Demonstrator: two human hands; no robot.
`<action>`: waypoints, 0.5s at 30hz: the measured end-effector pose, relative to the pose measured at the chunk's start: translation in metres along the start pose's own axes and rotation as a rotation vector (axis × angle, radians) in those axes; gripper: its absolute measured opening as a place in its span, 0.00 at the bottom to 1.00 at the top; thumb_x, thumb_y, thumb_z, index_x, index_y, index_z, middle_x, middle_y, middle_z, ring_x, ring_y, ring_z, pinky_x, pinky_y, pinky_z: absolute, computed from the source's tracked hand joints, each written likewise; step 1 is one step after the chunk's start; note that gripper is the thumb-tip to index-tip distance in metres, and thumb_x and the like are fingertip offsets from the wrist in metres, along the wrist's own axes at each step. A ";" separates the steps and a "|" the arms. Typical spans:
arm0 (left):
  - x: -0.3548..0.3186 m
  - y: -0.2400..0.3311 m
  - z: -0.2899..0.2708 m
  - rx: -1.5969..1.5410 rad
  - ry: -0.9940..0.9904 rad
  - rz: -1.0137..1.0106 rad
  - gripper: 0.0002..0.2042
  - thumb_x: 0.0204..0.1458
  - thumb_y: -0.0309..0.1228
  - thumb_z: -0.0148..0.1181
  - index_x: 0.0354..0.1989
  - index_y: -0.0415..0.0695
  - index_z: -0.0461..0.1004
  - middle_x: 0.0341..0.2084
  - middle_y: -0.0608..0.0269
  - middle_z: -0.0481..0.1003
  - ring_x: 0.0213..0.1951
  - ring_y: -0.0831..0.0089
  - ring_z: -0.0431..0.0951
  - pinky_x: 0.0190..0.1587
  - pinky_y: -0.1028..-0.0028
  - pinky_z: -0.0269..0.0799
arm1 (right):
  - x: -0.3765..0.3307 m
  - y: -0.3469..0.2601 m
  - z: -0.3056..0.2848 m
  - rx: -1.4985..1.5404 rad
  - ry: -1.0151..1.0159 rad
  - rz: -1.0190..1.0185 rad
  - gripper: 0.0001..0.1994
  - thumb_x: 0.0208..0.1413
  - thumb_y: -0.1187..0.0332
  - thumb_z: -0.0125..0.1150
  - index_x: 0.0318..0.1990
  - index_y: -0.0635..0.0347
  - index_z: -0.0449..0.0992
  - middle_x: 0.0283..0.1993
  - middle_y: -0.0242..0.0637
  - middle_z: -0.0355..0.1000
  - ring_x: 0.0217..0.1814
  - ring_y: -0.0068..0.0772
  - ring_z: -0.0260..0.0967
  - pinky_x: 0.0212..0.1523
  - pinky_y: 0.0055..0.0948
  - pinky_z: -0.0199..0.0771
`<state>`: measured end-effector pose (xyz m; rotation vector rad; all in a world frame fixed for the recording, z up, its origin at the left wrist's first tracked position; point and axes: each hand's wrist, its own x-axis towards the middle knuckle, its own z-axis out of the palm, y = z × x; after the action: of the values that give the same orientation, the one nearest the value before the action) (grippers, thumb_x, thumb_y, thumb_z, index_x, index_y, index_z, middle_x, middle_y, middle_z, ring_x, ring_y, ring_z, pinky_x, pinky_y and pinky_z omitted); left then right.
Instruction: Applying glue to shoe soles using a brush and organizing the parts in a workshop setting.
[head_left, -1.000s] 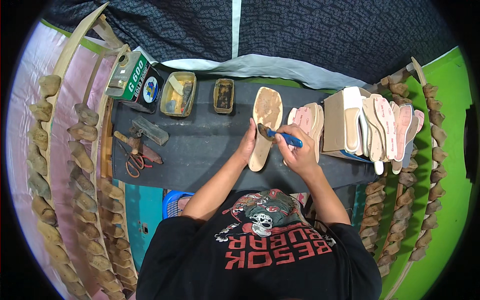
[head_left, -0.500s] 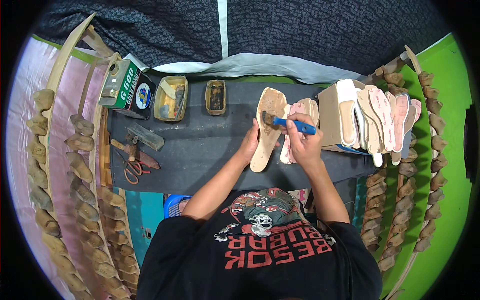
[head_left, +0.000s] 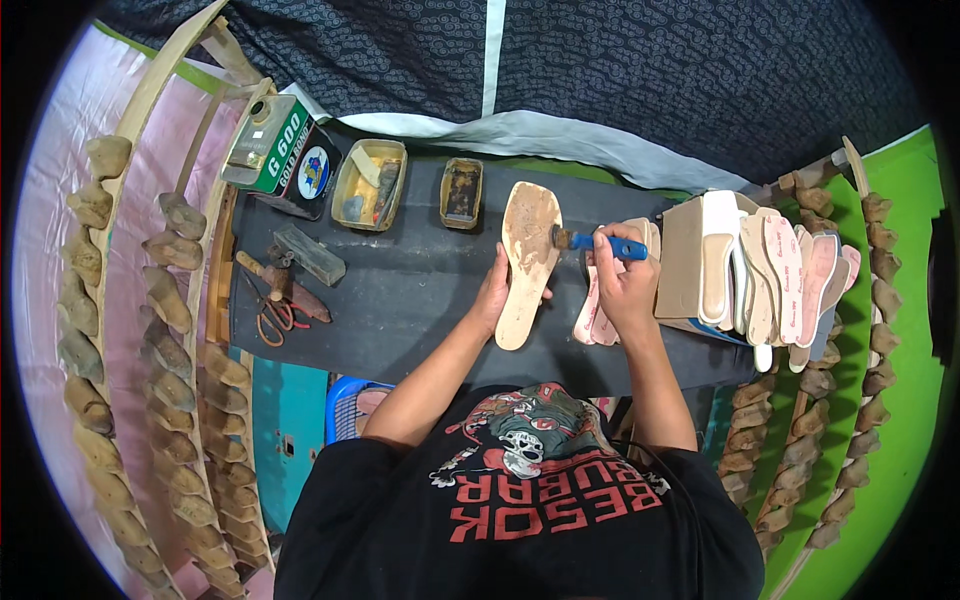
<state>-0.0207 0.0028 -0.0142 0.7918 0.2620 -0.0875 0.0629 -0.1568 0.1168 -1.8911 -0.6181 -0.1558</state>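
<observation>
My left hand (head_left: 495,292) grips a pale shoe sole (head_left: 522,285) by its left edge, fingers passing beneath it. A brown wet-looking coat covers the wider upper part of the sole, while the heel end stays pale. In my right hand (head_left: 625,290) is a paintbrush (head_left: 615,246) with a blue handle, its dark bristles at the sole's right edge. Behind my right hand several pink and beige insoles (head_left: 590,318) lie on the dark table (head_left: 400,310), partly hidden.
A cardboard box (head_left: 683,258) full of insoles (head_left: 770,262) stands at right. Left are a glue can (head_left: 268,150), two stained tubs (head_left: 362,222) (head_left: 460,218), a grey block (head_left: 310,255), a hammer (head_left: 277,278) and scissors (head_left: 270,325). Racks of shoe lasts (head_left: 172,300) flank both sides.
The brush has moved from the middle of the sole's coated area to its right edge. The sole is a little more upright. The whole view has tilted slightly.
</observation>
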 end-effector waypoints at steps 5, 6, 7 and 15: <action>-0.003 -0.011 0.001 -0.010 0.022 -0.060 0.43 0.60 0.72 0.32 0.61 0.43 0.70 0.42 0.58 0.80 0.35 0.67 0.85 0.35 0.71 0.80 | 0.011 0.012 -0.009 -0.063 0.047 0.034 0.06 0.64 0.71 0.62 0.41 0.65 0.76 0.27 0.37 0.76 0.28 0.25 0.74 0.31 0.26 0.73; -0.002 -0.011 0.003 -0.046 0.014 -0.073 0.43 0.60 0.72 0.32 0.61 0.43 0.70 0.43 0.58 0.80 0.35 0.67 0.85 0.35 0.71 0.80 | 0.010 0.013 -0.011 -0.057 0.035 0.031 0.05 0.64 0.71 0.62 0.41 0.65 0.76 0.27 0.37 0.76 0.28 0.25 0.74 0.31 0.27 0.73; -0.001 -0.011 0.005 -0.043 0.010 -0.081 0.43 0.60 0.72 0.32 0.61 0.43 0.70 0.43 0.58 0.80 0.35 0.67 0.85 0.35 0.71 0.80 | 0.009 0.014 -0.013 -0.051 0.024 0.027 0.05 0.64 0.71 0.62 0.41 0.65 0.76 0.27 0.37 0.76 0.28 0.25 0.74 0.31 0.27 0.73; 0.015 -0.008 0.014 -0.005 0.056 -0.062 0.44 0.58 0.74 0.31 0.59 0.44 0.72 0.36 0.59 0.81 0.32 0.69 0.83 0.35 0.72 0.79 | -0.008 0.016 -0.023 -0.055 0.030 0.003 0.04 0.62 0.74 0.63 0.40 0.64 0.76 0.31 0.38 0.76 0.28 0.26 0.74 0.31 0.27 0.72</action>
<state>-0.0050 -0.0124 -0.0138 0.7825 0.3399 -0.1227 0.0681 -0.1845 0.1102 -1.9393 -0.5955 -0.2010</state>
